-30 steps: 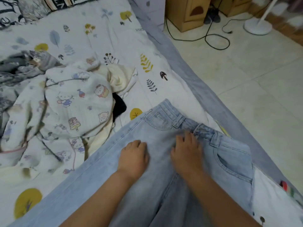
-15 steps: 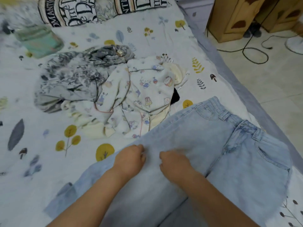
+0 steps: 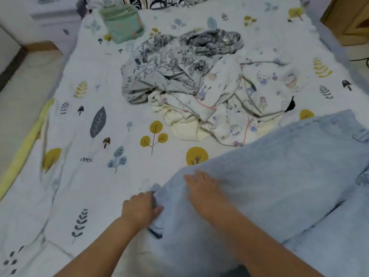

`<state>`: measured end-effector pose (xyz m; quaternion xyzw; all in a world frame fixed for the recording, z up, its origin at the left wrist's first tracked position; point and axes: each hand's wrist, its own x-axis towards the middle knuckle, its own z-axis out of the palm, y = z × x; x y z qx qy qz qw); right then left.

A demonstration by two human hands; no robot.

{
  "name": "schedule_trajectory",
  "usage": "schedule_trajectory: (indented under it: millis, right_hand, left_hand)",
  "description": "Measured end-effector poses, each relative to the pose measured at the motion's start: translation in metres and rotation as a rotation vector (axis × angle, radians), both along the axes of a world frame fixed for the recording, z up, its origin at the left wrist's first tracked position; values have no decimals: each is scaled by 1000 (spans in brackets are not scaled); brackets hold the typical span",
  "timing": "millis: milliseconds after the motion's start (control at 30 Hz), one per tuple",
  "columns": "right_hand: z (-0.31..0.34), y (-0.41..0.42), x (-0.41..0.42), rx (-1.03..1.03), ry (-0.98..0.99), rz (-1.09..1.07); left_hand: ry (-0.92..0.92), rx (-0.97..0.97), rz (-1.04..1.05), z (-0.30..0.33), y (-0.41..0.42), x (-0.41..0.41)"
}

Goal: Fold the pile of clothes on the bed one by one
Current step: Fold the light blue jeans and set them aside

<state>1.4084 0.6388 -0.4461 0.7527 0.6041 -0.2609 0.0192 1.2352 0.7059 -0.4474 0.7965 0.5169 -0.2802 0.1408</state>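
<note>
Light blue jeans (image 3: 279,176) lie spread across the near right of the bed, waistband toward the right edge. My left hand (image 3: 141,208) grips the bunched hem of a jeans leg at its left end. My right hand (image 3: 203,188) lies flat on the denim just to the right of it, fingers spread. Behind them sits the pile of clothes: a grey floral garment (image 3: 171,64), a white cartoon-print garment (image 3: 235,100) and a cream piece (image 3: 183,124) underneath. A black item (image 3: 290,105) peeks out at the pile's right.
The bed sheet (image 3: 99,166) is white with leaf and tree prints. A green pouch (image 3: 121,23) stands at the far side near patterned pillows (image 3: 159,2). The floor lies left of the bed, and a wooden cabinet (image 3: 349,19) stands at the far right.
Both hands slid left along the jeans from the waistband down the leg. The left hand now grips the hem end. The view swung left, showing more of the bed.
</note>
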Motion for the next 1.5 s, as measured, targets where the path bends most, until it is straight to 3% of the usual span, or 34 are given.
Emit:
schedule_trajectory:
  millis: [100, 200, 267, 367, 467, 533, 633, 700, 800, 933, 1100, 1167, 1233, 1367, 1433, 1500]
  right_hand:
    - [-14, 16, -18, -43, -2, 54]
    - [-25, 30, -25, -53, -68, 137]
    - [-26, 38, -24, -85, -82, 192]
    - [-12, 48, -20, -92, -32, 197]
    - [25, 58, -5, -61, 223, 41]
    - [49, 71, 6, -12, 285, 7]
    - [59, 95, 14, 178, 225, -121]
    - [49, 109, 15, 297, 97, -211]
    - [21, 113, 10, 176, -209, -161]
    - [-15, 101, -6, 85, -281, -75]
    - [-37, 99, -13, 13, -280, -62]
    - [-41, 104, -10, -24, -308, -82]
    - [-41, 111, -8, -69, -325, -97]
    - [-31, 126, -9, 66, -212, -120]
    - [-31, 135, -7, 262, -132, -258]
    - [-34, 145, -10, 425, -176, -339]
  left_hand:
    - [-161, 5, -69, -6, 4, -17]
    - [-557, 83, -132, -10, 11, -25]
    - [-699, 31, -131, -2, 15, -25]
    - [-715, 7, 48, 19, 18, -27]
    - [-671, 47, 156, 46, 35, -36]
    - [-606, 63, 167, 69, 55, -38]
    - [-556, 167, 188, 89, 88, -33]
    - [-602, 217, 331, 79, 105, -33]
    - [-632, 174, 548, 38, 111, -43]
    - [-511, 35, 645, -18, 97, -59]
    - [-788, -57, 971, -40, 105, -61]
    - [-975, -211, 1107, -39, 112, -58]
    - [-1004, -260, 1055, -40, 118, -57]
    - [-827, 21, 700, -25, 136, -62]
    - [-886, 213, 667, -7, 150, -68]
    - [-941, 417, 689, 8, 161, -69]
